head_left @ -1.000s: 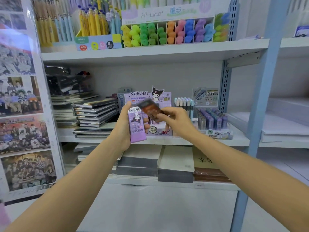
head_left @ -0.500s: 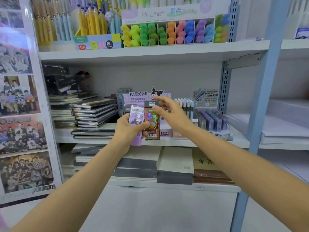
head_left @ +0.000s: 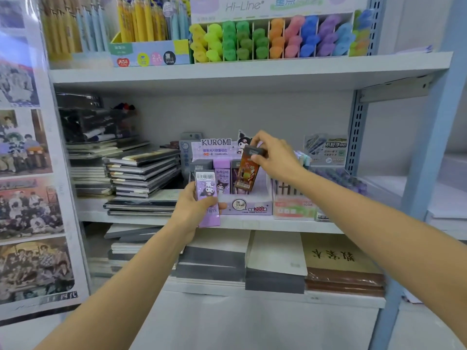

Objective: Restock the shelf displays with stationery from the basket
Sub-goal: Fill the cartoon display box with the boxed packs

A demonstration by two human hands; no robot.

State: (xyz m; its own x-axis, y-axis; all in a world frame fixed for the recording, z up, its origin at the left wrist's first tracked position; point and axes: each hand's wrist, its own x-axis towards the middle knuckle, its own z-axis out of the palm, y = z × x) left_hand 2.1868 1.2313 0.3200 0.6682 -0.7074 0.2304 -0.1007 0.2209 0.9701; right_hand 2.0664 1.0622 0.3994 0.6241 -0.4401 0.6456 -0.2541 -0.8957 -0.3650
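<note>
Right hand [head_left: 275,157] lifts its pinched orange pack [head_left: 246,175] over the Kuromi box [head_left: 250,207], frame centre; left hand [head_left: 192,210] grips the purple pack [head_left: 207,195] just lower-left.

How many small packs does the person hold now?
2. A purple pack is in the left hand, in front of the Kuromi display box; an orange-brown pack is pinched by the right hand over that box. Others stand in the box, partly hidden.
</note>
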